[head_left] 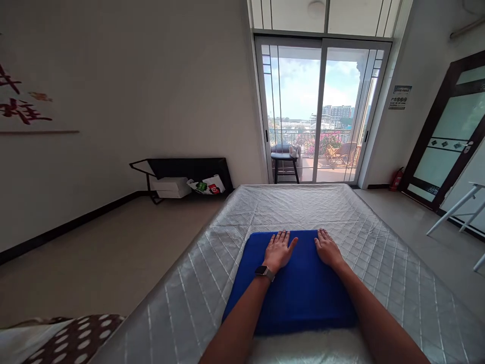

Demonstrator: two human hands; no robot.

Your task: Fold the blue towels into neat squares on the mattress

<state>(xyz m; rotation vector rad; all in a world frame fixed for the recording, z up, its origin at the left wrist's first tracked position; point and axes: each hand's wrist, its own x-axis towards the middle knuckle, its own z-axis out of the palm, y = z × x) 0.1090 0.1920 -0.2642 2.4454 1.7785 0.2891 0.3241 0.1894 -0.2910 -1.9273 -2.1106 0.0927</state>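
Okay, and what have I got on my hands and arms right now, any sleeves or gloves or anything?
Your left hand has a watch on its wrist, with a dark, rectangular face and a greyish band. Your right hand and wrist have nothing on them. No gloves or rings show, and both forearms are bare, with no sleeves in view.

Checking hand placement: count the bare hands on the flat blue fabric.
2 on the flat blue fabric: left hand near its far edge, right hand at its far right corner.
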